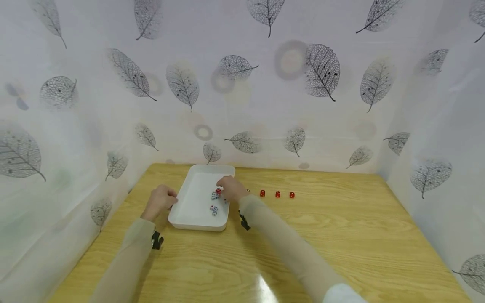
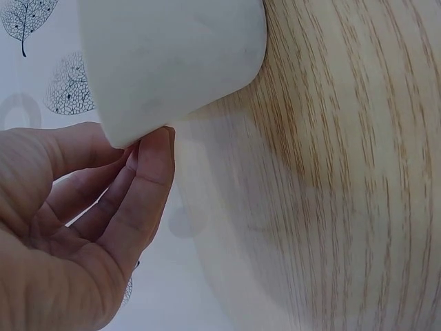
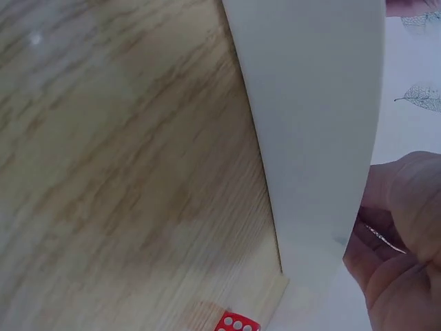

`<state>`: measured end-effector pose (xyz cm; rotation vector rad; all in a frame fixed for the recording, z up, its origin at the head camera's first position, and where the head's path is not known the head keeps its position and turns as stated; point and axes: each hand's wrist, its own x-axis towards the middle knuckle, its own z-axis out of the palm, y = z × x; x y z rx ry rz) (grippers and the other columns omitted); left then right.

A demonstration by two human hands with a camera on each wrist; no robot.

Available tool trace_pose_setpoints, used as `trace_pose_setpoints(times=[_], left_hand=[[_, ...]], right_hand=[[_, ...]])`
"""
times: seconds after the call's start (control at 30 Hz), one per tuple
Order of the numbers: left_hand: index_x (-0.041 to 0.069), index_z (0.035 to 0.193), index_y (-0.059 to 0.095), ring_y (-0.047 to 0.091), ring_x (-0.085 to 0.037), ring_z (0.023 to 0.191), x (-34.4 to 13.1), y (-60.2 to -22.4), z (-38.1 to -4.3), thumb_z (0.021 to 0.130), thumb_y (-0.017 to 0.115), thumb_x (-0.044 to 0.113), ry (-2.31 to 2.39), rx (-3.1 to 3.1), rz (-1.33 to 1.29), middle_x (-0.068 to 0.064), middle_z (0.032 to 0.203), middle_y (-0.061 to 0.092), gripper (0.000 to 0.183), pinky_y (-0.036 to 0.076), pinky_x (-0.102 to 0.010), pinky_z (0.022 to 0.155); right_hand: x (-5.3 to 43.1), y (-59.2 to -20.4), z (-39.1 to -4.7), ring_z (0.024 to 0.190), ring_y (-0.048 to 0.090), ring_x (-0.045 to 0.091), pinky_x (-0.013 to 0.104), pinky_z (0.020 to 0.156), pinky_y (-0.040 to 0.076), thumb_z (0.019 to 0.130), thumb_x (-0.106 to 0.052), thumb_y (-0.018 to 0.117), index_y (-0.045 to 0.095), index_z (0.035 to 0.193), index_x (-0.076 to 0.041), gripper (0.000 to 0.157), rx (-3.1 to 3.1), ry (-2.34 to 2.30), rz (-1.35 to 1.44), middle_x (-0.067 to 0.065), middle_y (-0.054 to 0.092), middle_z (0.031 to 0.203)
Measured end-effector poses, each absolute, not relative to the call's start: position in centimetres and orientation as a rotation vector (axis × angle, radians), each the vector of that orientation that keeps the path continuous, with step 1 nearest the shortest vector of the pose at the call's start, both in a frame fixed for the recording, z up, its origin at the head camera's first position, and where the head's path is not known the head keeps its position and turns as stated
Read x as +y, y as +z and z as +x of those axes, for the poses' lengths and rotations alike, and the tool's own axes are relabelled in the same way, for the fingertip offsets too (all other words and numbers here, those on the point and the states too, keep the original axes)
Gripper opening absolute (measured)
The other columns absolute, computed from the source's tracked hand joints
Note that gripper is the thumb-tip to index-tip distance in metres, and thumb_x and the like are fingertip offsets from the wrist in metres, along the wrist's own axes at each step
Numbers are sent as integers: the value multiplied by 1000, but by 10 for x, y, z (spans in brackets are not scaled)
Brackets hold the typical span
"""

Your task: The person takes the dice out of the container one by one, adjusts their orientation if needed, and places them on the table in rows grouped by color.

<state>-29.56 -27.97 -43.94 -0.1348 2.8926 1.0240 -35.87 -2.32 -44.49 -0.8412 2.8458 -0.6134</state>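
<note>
A white rectangular tray (image 1: 197,187) stands on the left part of the wooden table. My left hand (image 1: 161,200) pinches its left edge, with thumb and fingertips meeting the tray wall in the left wrist view. Over the tray's right side, my right hand (image 1: 233,189) reaches inward with bent fingers. A red die (image 1: 218,191) is right at its fingertips; whether they pinch it cannot be seen. Pale dice (image 1: 214,210) lie in two small clusters within the tray. From the right wrist, the tray wall (image 3: 317,138) hides the fingertips.
Right of the tray, red dice (image 1: 278,194) stand in a spaced row, the leftmost partly hidden by my right wrist. One red die (image 3: 237,322) shows at the bottom of the right wrist view. A leaf-patterned curtain (image 1: 242,105) surrounds the table's back and sides.
</note>
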Motion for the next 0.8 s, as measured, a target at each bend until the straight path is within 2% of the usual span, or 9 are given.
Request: trace_pose_setpoints(times=[0.27,0.53,0.8], left_hand=[[-9,101,68,63,-23,73,-279,-437,-297,88,60,4,1029,2901,-142,-23,96,69,20,52,-30,59],[-10,103,68,65,-23,75,-280,-439,-296,89,59,3,1038,2894,-119,-25,99,68,21,54,-31,60],[-10,104,67,65,-23,75,-280,-438,-296,90,59,4,1048,2864,-140,-25,99,68,22,54,-31,61]], right_hand=[[-31,-453,-363,123,58,19,33,106,45,95,-8,60,62,130,-11,36,2870,-359,-842,4,64,132],[-34,-456,-361,98,64,14,27,91,51,97,-11,58,69,111,-12,18,2863,-277,-917,1,70,107],[-35,-458,-359,101,63,15,29,95,50,92,-8,63,70,108,-12,18,2857,-343,-867,1,69,106]])
